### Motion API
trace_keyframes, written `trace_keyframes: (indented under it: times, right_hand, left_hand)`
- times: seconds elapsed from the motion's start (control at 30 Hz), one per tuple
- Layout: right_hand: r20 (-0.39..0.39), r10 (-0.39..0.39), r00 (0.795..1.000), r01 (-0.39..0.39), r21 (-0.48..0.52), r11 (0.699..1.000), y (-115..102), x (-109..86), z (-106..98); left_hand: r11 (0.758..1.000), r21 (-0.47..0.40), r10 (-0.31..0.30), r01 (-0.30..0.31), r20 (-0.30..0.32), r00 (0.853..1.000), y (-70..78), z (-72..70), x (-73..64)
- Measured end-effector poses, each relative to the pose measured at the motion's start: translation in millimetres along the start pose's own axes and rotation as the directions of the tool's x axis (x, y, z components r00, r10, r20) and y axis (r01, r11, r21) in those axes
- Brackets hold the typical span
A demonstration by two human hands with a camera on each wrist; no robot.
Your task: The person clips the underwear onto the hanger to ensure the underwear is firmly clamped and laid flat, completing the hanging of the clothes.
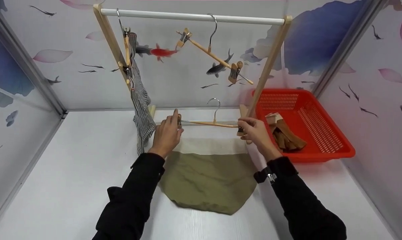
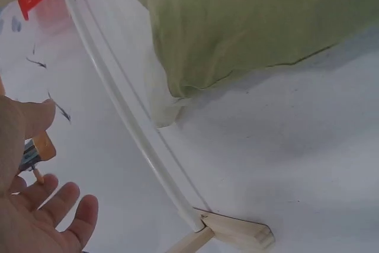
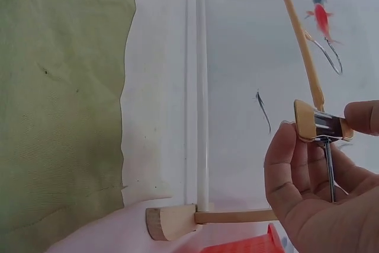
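Observation:
Both hands hold a wooden clip hanger (image 1: 204, 123) level, its metal hook pointing up. My left hand (image 1: 166, 135) is at the left clip (image 2: 42, 146), which shows between thumb and fingers in the left wrist view. At the other end my right hand (image 1: 257, 133) pinches the right clip (image 3: 305, 121) between thumb and fingers. Below the hanger an olive-green cloth garment (image 1: 207, 180) with a cream upper band (image 1: 211, 146) lies flat on the white table (image 1: 87, 186). Nothing hangs from the held hanger.
A rack with a white top rail (image 1: 194, 16) stands behind the hands. From it hang an empty clip hanger (image 1: 209, 53) and, at left, a striped grey garment (image 1: 141, 100) on another hanger. To the right, a red basket (image 1: 334, 133) contains brown cloth (image 1: 286, 136). Patterned panels surround the table.

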State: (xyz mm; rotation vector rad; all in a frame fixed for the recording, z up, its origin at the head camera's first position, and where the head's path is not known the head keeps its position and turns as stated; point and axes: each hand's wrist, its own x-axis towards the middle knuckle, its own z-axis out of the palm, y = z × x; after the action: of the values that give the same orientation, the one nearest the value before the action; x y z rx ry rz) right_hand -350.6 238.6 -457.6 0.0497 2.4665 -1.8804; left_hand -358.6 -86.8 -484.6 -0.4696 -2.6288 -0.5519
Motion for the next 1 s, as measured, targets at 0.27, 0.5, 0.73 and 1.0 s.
trace_keyframes:
  times: [0.27, 0.5, 0.73, 1.0]
  right_hand:
    - [0.022, 0.048, 0.999, -0.047, -0.047, 0.998, 12.2, 9.9, 9.2]
    - [0.088, 0.048, 0.995, -0.040, -0.084, 0.996, 20.8, 16.1, 18.9]
    - [0.102, -0.033, 0.994, 0.045, -0.119, 0.992, 29.2, 24.1, 31.4]
    - [0.166, -0.219, 0.962, 0.261, -0.304, 0.916, 42.7, 33.3, 41.0]
  left_hand:
    - [0.968, -0.234, -0.057, 0.089, 0.142, 0.988, -7.2, 7.2, -1.6]
    - [0.765, -0.540, -0.249, 0.352, 0.256, 0.934, -7.6, 19.4, 3.6]
    - [0.757, -0.522, -0.277, 0.394, 0.289, 0.916, -14.7, 28.1, 0.5]
    - [0.742, -0.497, -0.306, 0.450, 0.346, 0.887, -25.5, 25.1, 1.3]
